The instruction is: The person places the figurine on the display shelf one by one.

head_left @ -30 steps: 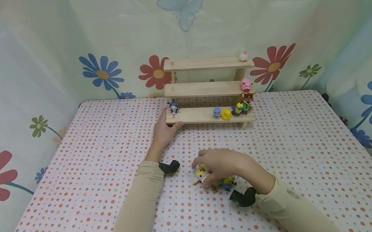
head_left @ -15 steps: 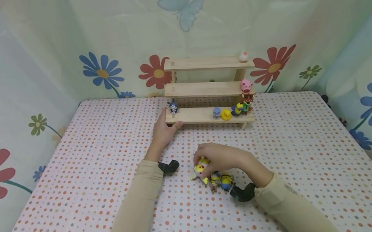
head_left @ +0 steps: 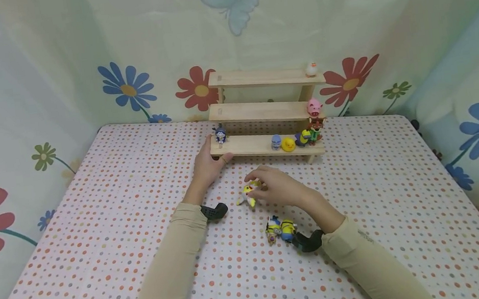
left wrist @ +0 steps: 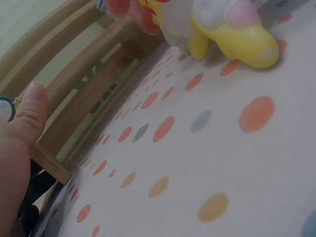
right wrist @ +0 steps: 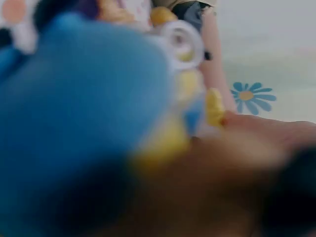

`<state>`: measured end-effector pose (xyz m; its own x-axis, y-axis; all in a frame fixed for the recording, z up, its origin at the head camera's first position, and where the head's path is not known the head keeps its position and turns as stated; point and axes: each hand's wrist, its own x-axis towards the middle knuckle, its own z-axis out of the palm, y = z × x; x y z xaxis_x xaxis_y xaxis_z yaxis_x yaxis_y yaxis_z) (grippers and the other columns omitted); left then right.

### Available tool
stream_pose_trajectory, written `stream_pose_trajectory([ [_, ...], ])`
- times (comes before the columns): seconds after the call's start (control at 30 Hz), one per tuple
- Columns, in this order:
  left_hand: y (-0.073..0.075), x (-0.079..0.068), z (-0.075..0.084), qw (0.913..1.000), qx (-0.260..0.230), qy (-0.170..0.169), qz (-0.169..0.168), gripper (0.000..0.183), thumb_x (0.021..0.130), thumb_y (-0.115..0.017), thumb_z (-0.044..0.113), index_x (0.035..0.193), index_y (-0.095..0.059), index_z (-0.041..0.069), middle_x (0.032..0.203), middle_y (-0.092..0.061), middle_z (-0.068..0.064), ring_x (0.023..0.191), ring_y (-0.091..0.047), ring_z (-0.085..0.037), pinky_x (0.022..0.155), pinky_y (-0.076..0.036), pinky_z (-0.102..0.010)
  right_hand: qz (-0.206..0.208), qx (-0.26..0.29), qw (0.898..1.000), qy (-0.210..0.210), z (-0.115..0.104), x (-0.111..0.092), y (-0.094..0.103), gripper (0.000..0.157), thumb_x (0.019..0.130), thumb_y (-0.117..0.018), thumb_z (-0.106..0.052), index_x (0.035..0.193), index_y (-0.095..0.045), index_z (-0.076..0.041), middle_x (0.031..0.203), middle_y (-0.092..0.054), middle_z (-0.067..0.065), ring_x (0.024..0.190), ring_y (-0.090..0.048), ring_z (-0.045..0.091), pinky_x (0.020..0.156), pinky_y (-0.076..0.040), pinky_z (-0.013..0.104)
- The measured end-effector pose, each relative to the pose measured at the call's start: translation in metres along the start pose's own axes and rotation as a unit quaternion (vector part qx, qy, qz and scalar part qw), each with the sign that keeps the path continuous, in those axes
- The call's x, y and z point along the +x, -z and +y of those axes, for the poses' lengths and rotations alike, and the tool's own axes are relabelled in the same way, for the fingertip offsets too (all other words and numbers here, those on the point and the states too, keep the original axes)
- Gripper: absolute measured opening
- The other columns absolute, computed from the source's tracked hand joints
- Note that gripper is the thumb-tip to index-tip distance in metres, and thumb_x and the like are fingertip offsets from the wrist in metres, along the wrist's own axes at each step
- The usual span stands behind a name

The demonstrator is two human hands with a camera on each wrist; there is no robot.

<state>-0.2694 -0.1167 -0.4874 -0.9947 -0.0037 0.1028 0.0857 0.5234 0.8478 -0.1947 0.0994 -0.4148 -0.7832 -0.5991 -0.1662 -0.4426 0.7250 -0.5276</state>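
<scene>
My left hand [head_left: 207, 165] holds the left end of the lowest step of a three-tier wooden display shelf [head_left: 248, 144], its thumb on the front edge. My right hand [head_left: 278, 186] pinches a yellow-and-white toy figurine [head_left: 246, 199] just in front of the shelf. From the left wrist, the figurine's glossy yellow and white parts [left wrist: 247, 42] show at the top, low over the cloth. Behind the right hand, Minion figurines [head_left: 287, 230] stand close together beside a small brown figure [head_left: 271, 237]. A blurred blue figure [right wrist: 89, 108] fills much of the right wrist view.
On the lowest step are a dark blue figurine [head_left: 220, 134], a pale blue one [head_left: 276, 141], a yellow duck [head_left: 288, 144] and a fox figure [head_left: 314, 133]. A pink pig [head_left: 314, 107] sits on the middle step, a white bird [head_left: 311, 69] on top.
The right hand has carried the yellow-and-white figurine forward toward the shelf, away from the Minion figurines. The left hand keeps its hold on the shelf.
</scene>
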Motion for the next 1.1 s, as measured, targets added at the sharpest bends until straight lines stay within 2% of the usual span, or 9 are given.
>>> stream_pose_trajectory([
  [0.13, 0.000, 0.001, -0.001, 1.0000, -0.002, 0.003, -0.002, 0.104, 0.078, -0.063, 0.061, 0.153, -0.014, 0.010, 0.157, -0.025, -0.011, 0.144, -0.026, -0.029, 0.117, -0.022, -0.044, -0.016, -0.031, 0.999, 0.007, -0.003, -0.003, 0.005, 0.037, 0.090, -0.065, -0.031, 0.125, -0.060, -0.017, 0.119, -0.054, 0.006, 0.095, -0.057, 0.018, 0.081, -0.050, 0.035],
  [0.3, 0.000, 0.001, -0.001, 1.0000, -0.006, 0.002, 0.001, 0.104, 0.077, -0.064, 0.062, 0.153, -0.015, 0.010, 0.157, -0.025, -0.012, 0.144, -0.026, -0.029, 0.118, -0.022, -0.044, -0.043, -0.049, 0.998, 0.015, -0.007, -0.007, 0.011, 0.022, 0.091, -0.066, -0.025, 0.111, -0.063, -0.015, 0.108, -0.051, 0.006, 0.084, -0.051, 0.015, 0.072, -0.046, 0.030],
  [0.37, 0.000, 0.000, 0.000, 1.0000, -0.005, -0.003, 0.003, 0.104, 0.078, -0.064, 0.062, 0.153, -0.015, 0.009, 0.156, -0.026, -0.012, 0.143, -0.027, -0.030, 0.117, -0.023, -0.044, -0.056, -0.053, 0.997, 0.004, -0.008, -0.009, 0.011, 0.026, 0.090, -0.067, -0.023, 0.114, -0.061, -0.015, 0.111, -0.048, 0.007, 0.083, -0.049, 0.015, 0.070, -0.045, 0.028],
  [0.47, -0.001, 0.000, 0.000, 1.0000, 0.002, -0.007, 0.004, 0.103, 0.078, -0.063, 0.062, 0.153, -0.016, 0.008, 0.156, -0.026, -0.012, 0.143, -0.027, -0.030, 0.117, -0.024, -0.044, -0.074, -0.064, 0.995, -0.004, -0.012, -0.010, 0.009, 0.041, 0.089, -0.068, -0.022, 0.128, -0.055, -0.014, 0.116, -0.044, 0.010, 0.082, -0.049, 0.015, 0.067, -0.045, 0.028],
  [0.57, 0.000, 0.000, 0.000, 1.0000, 0.007, -0.006, 0.004, 0.103, 0.079, -0.063, 0.061, 0.153, -0.015, 0.008, 0.157, -0.025, -0.012, 0.143, -0.027, -0.029, 0.117, -0.024, -0.044, -0.078, -0.091, 0.993, 0.011, -0.015, -0.010, 0.005, 0.044, 0.088, -0.069, -0.024, 0.130, -0.057, -0.016, 0.119, -0.045, 0.009, 0.089, -0.049, 0.017, 0.072, -0.045, 0.029],
  [0.73, -0.002, 0.000, 0.001, 1.0000, -0.004, -0.002, 0.004, 0.102, 0.079, -0.065, 0.058, 0.153, -0.015, 0.009, 0.156, -0.026, -0.012, 0.143, -0.027, -0.029, 0.117, -0.025, -0.043, -0.054, -0.170, 0.982, 0.059, -0.020, -0.010, 0.001, 0.031, 0.086, -0.072, -0.024, 0.116, -0.065, -0.015, 0.125, -0.052, 0.007, 0.114, -0.047, 0.025, 0.094, -0.044, 0.040],
  [0.8, -0.002, 0.001, 0.001, 1.0000, -0.007, -0.002, 0.003, 0.103, 0.079, -0.065, 0.059, 0.153, -0.015, 0.009, 0.156, -0.026, -0.012, 0.143, -0.028, -0.028, 0.116, -0.026, -0.043, -0.054, -0.183, 0.979, 0.069, -0.022, -0.010, 0.001, 0.030, 0.086, -0.072, -0.021, 0.113, -0.065, -0.013, 0.123, -0.057, 0.007, 0.115, -0.050, 0.026, 0.097, -0.044, 0.041],
  [0.97, -0.002, 0.002, 0.000, 1.0000, -0.003, 0.001, 0.002, 0.104, 0.078, -0.065, 0.060, 0.153, -0.015, 0.009, 0.156, -0.026, -0.011, 0.143, -0.028, -0.028, 0.116, -0.026, -0.042, -0.070, -0.192, 0.977, 0.060, -0.029, -0.010, 0.002, 0.034, 0.085, -0.070, -0.015, 0.118, -0.062, -0.014, 0.113, -0.062, 0.004, 0.108, -0.054, 0.024, 0.093, -0.046, 0.041],
  [1.1, -0.001, 0.001, -0.001, 1.0000, -0.006, 0.002, 0.003, 0.104, 0.077, -0.065, 0.061, 0.153, -0.015, 0.010, 0.156, -0.026, -0.011, 0.143, -0.028, -0.029, 0.116, -0.026, -0.044, -0.089, -0.229, 0.968, 0.061, -0.033, -0.011, 0.002, 0.045, 0.086, -0.070, -0.016, 0.130, -0.058, -0.018, 0.114, -0.059, 0.006, 0.104, -0.053, 0.023, 0.086, -0.048, 0.040],
])
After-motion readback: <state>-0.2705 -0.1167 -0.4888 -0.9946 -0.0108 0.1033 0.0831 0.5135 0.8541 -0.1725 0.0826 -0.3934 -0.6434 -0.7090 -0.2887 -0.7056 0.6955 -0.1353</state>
